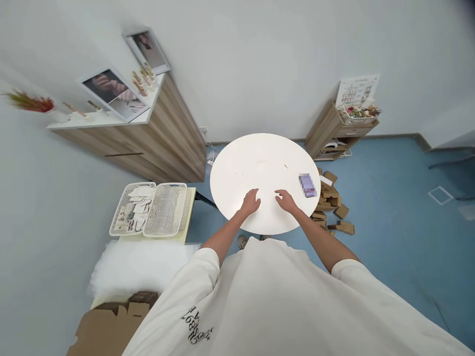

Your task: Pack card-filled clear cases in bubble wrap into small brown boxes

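Note:
Both hands are over the near half of a round white table [260, 148]. My left hand [251, 201] is at the left of its middle, fingers loosely curved and apart, with nothing in it. Facing it across a gap, my right hand [285, 200] has its thumb and fingers apart and is also unoccupied. To the right of that hand lies a blurred-out purple rectangular object [307, 185]. A thin dark sliver [286, 166] rests farther back on the tabletop, and tiny dark specks [239, 173] show at the left.
White baskets [165, 232] with packets stand on a side table at left, beside white wrapping [137, 267] and cardboard [107, 331]. Small brown boxes [330, 200] are heaped on the floor right of the table. Wooden cabinets [174, 133] flank the back wall.

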The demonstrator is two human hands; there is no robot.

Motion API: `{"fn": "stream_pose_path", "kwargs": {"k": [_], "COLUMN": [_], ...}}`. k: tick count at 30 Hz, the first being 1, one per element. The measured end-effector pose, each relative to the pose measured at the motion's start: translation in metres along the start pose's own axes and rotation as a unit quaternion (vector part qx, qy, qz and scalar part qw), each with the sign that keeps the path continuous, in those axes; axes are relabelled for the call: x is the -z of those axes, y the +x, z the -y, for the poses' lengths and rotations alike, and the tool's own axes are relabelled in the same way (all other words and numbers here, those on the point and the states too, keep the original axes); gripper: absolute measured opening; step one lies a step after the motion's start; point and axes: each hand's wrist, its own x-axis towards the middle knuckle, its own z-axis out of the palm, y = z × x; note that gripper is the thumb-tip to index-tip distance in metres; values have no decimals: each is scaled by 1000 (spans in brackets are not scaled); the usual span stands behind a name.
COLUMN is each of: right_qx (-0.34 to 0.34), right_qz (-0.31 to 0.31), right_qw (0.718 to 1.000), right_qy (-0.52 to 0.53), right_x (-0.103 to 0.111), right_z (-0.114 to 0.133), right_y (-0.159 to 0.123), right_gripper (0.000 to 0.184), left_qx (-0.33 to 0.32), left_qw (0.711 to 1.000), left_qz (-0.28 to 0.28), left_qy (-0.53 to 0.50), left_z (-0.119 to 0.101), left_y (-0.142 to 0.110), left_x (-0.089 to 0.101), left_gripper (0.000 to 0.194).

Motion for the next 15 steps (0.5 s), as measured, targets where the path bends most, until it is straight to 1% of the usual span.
{"fn": "stream_pose_path", "kwargs": {"k": [3,5,9,12,15], "right_qx": [29,51,93,117,144], "right_qz": [37,63,122,165,194], "right_qw": [999,997,988,979,970], "right_qy": [-4,-4,0,-3,-9], "right_x": [-7,-18,-50,-76,-99], "right_z": [16,25,38,49,64], "right_y": [18,28,38,39,37], "right_gripper": [40,39,37,36,37], "left_qx": [38,64,119,154,177], "left_qw": [999,996,988,981,975], "left_qz": [-38,-61,-98,-119,-129], "left_qy": [-11,-13,-13,-16,-24], "left_z": [8,15,33,46,59], "left_y": [-11,-22,-50,-72,-94], "left_x": [14,20,22,22,27], "left_gripper": [57,57,55,53,51]}}
